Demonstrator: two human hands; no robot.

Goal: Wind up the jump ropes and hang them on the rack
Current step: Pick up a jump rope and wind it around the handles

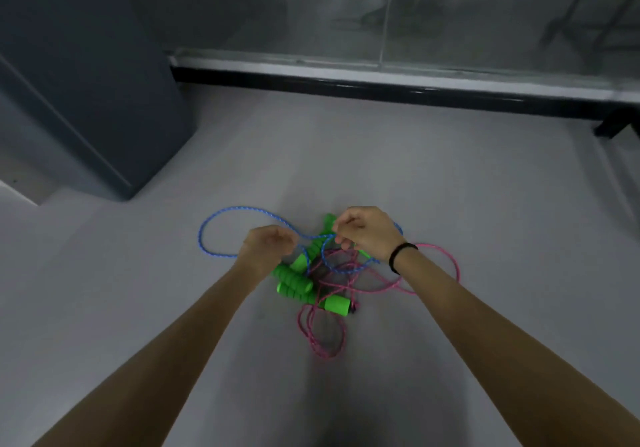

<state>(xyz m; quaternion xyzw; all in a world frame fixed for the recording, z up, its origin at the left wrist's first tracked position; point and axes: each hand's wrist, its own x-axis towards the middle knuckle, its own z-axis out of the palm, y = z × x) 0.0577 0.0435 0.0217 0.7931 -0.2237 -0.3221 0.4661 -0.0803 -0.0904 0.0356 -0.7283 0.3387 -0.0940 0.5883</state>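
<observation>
In the head view the left hand [270,244] and right hand [363,230] both pinch the blue rope [221,216], tangled with the pink rope [446,256] and green handles [294,280] on the near floor [450,169], so it is best teased free slowly before winding.

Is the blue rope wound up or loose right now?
Loose: the blue rope lies in a wide open loop on the floor, tangled with the pink rope.

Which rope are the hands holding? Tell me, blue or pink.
The blue rope: left hand and right hand both pinch it; the pink rope lies slack beneath.
</observation>
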